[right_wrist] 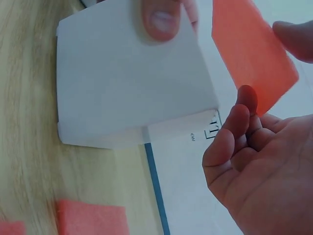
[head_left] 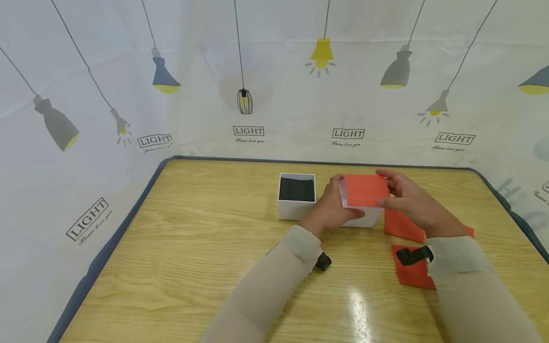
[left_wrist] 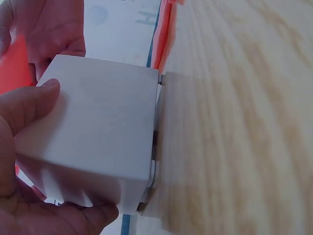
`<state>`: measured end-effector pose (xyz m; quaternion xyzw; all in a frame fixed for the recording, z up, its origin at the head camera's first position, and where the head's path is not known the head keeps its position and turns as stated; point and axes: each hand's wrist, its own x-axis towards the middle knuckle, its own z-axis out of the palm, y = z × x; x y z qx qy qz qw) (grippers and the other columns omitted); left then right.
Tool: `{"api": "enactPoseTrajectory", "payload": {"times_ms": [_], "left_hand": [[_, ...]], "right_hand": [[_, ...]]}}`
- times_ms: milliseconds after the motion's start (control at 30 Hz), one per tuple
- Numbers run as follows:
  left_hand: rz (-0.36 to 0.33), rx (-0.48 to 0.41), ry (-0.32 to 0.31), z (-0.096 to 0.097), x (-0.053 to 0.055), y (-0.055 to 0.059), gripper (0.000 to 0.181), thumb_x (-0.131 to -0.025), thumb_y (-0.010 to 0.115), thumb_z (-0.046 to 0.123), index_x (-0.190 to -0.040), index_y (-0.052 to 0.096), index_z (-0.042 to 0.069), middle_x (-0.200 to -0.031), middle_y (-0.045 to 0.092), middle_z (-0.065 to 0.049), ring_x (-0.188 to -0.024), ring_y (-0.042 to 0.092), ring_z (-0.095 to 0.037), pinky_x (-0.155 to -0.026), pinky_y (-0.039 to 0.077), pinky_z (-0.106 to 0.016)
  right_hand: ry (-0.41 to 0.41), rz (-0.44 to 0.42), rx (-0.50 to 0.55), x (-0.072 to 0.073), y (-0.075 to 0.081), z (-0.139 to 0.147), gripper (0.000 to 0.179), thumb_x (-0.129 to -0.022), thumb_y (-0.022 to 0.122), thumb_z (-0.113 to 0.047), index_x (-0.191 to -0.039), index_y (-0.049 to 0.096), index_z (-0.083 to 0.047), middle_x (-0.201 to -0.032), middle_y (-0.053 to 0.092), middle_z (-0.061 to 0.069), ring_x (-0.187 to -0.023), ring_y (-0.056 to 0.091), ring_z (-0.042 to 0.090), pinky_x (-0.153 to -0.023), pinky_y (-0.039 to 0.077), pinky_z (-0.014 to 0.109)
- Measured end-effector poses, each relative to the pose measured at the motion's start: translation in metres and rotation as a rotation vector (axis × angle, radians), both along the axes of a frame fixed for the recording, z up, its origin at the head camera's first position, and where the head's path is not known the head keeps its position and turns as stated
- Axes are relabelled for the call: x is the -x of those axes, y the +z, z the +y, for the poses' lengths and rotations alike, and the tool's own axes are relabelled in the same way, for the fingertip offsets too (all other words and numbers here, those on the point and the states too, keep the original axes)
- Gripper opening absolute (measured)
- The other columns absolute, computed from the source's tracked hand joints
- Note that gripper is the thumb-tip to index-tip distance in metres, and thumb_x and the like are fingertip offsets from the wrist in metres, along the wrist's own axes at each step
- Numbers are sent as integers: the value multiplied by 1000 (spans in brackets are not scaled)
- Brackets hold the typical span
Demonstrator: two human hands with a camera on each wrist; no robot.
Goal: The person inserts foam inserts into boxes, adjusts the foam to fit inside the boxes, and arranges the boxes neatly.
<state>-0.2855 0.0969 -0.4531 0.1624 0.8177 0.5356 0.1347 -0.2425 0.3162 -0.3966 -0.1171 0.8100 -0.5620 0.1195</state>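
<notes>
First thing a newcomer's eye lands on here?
The bright red square, pinched by the right hand over the white box that the left hand grips. Next come the second white box with its dark filling, standing to the left, and more red pieces on the table at right. Behind, printed hanging lamps dot the pale backdrop.

Left fingers [left_wrist: 100,215] around a white box [left_wrist: 102,117], red sheet [left_wrist: 14,68] and wooden tabletop [left_wrist: 234,117] close by
</notes>
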Motion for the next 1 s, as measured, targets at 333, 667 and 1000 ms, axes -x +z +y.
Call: {"api": "enactPoseTrajectory", "payload": {"times_ms": [333,667,1000], "left_hand": [[17,-15,-30,-1,2,-1,111,-83,92,23,-165,18,16,-148,48,-2,-128,54,-16,-113,46,-37],[-22,-3,-14,0,0,-1,118,-84,92,26,-169,10,18,-151,46,-5,-125,55,-18,-111,47,-40],[-29,13,-3,0,-1,0,115,-85,91,28,-168,13,20,-148,47,-3,-119,56,-15,-106,50,-35]], "right_hand": [[-7,4,-51,11,-8,-2,82,-102,60,-4,-168,11,-1,-142,46,23,-113,54,13,-89,55,20],[-23,23,-151,14,-10,-6,79,-103,58,-4,-168,13,1,-148,43,26,-114,53,20,-85,55,19],[-83,73,-392,17,-10,-14,84,-101,62,-14,-169,15,-6,-158,32,26,-116,48,35,-80,51,33]]}}
